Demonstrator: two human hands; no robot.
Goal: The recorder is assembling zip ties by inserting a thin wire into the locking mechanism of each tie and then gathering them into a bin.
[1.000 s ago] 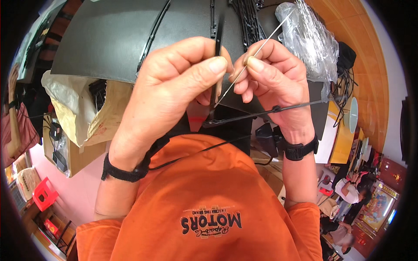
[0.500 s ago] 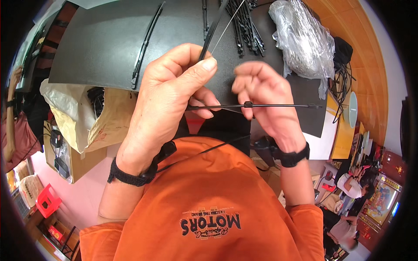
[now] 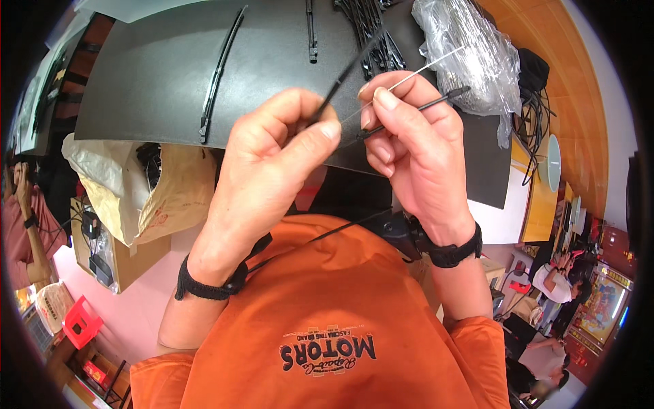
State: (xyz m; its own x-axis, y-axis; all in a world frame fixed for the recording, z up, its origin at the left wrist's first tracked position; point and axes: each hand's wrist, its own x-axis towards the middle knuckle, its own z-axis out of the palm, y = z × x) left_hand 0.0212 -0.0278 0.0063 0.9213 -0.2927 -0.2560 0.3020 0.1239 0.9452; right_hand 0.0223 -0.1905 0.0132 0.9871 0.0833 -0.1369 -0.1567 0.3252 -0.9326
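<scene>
My left hand (image 3: 272,150) is closed, thumb against fingers, on a slim black wiper blade (image 3: 347,71), which slants up and away to the right and is blurred. My right hand (image 3: 419,136) pinches a thin silvery metal strip (image 3: 428,65) between thumb and forefinger. A narrow black rod (image 3: 436,102) with a knobbed end passes across the same hand's fingers. Whether this rod and the wiper blade are one piece I cannot tell. The two hands are close together, above the near edge of the dark table (image 3: 150,75).
Another wiper blade (image 3: 221,78) lies left on the table, with a further black piece (image 3: 311,34) and a pile of black blades (image 3: 371,41) farther back. A clear plastic bag (image 3: 470,58) of thin metal strips lies right. A paper sack (image 3: 170,198) stands below the table's left edge.
My right hand, blurred with loose fingers before, now pinches the metal strip. The black rod has swung from level to slanting up right. My left hand has dropped slightly.
</scene>
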